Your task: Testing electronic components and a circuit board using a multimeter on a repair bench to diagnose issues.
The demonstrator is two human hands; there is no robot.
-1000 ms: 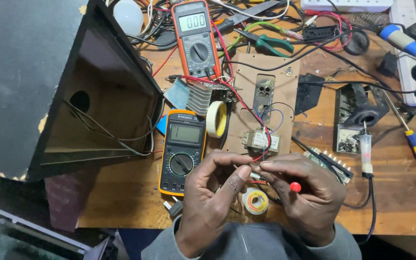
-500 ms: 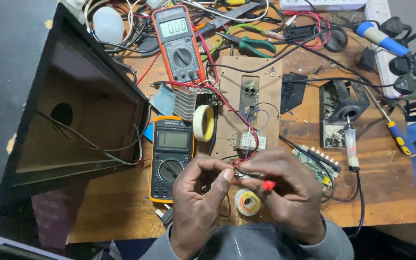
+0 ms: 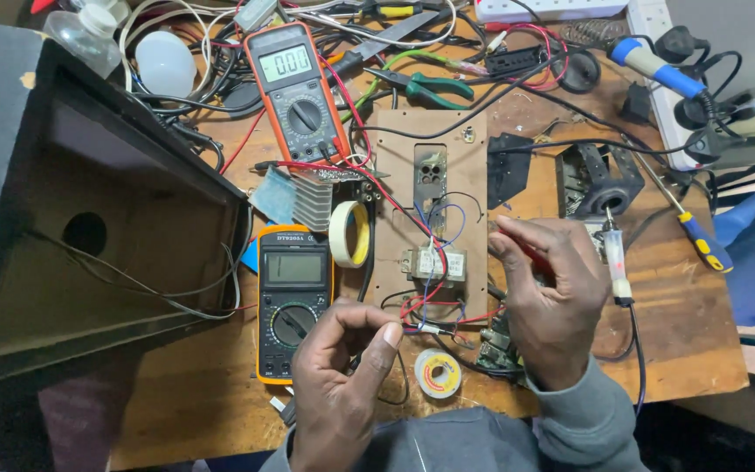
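Note:
My left hand (image 3: 342, 376) hovers at the table's front edge beside the orange multimeter (image 3: 294, 301). Its thumb and forefinger are pinched on the end of a thin wire (image 3: 421, 329) that runs toward the small transformer (image 3: 434, 262). My right hand (image 3: 552, 297) is further right, over a green circuit board (image 3: 495, 350), with its fingers closed round a red test probe (image 3: 530, 259), mostly hidden. A solder spool (image 3: 439, 374) lies between the two hands. The transformer sits on a brown board (image 3: 434, 131) with red, blue and black leads.
A big black speaker box (image 3: 89, 227) fills the left. A second multimeter (image 3: 297, 92), tape roll (image 3: 349, 234), heat sink (image 3: 312, 201), green pliers (image 3: 425, 86), soldering iron (image 3: 615, 253), screwdriver (image 3: 701, 240) and white power strip (image 3: 657, 26) crowd the tangled wires behind.
My hands, close together above the solder spool before, have drawn apart. The right hand went up and to the right with the red probe; the left stayed low.

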